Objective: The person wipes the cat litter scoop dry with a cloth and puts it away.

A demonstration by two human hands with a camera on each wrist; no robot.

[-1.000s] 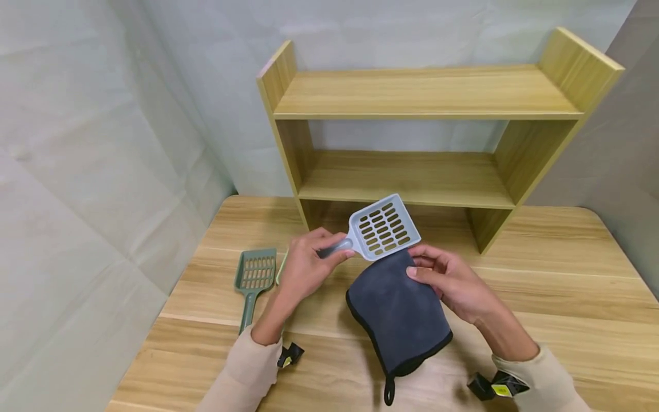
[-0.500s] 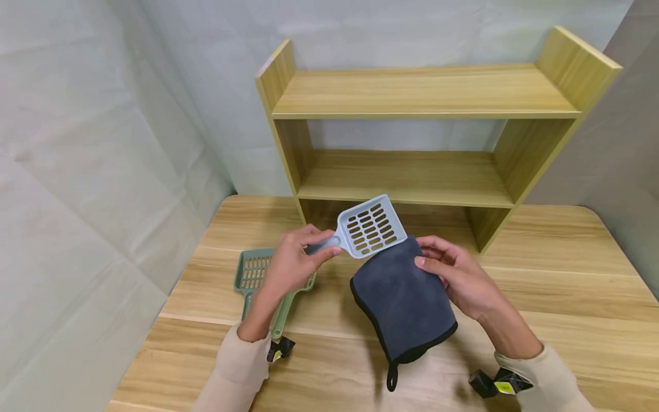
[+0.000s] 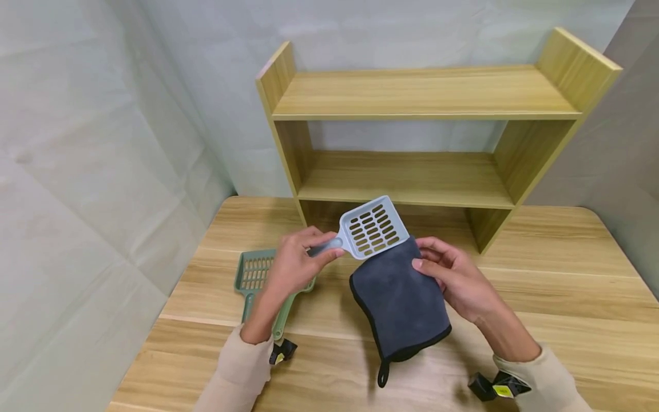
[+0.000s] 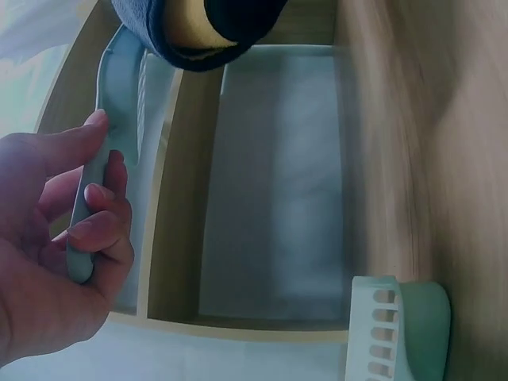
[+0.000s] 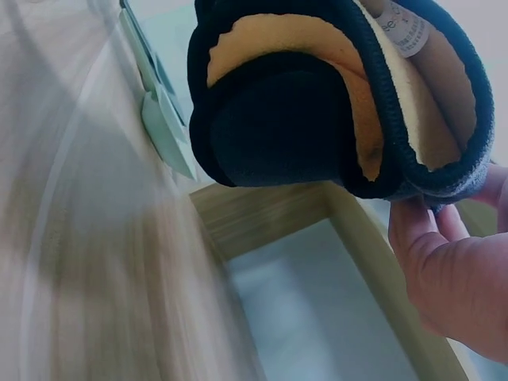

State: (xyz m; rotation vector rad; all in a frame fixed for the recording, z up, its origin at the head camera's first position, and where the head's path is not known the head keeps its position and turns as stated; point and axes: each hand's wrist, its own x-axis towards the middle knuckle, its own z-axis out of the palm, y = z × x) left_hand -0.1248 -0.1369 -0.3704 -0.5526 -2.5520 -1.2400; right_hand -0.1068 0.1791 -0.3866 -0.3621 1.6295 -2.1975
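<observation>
My left hand (image 3: 296, 260) holds a pale blue-grey litter scoop (image 3: 349, 236) by its handle, with the slotted head pointing up and to the right. In the left wrist view, fingers and thumb curl round the scoop's handle (image 4: 89, 186). My right hand (image 3: 463, 283) pinches the upper right edge of a folded dark grey cloth (image 3: 404, 300) with black edging and a hanging loop. The scoop's lower edge meets the cloth's top; whether it presses on it cannot be told. In the right wrist view the folded cloth (image 5: 278, 127) shows a yellow inner side and a white label.
Two green litter scoops lie on the wooden table (image 3: 566, 320) at left: a darker one (image 3: 249, 303) and a lighter one (image 3: 283, 317), both partly hidden by my left arm. Behind the hands stands a wooden shelf unit (image 3: 427, 114) against a pale fabric backdrop (image 3: 206, 68).
My left hand with the scoop has shifted slightly left, uncovering more of the lighter green scoop. The cloth has moved slightly up in my right hand, and both holds remain.
</observation>
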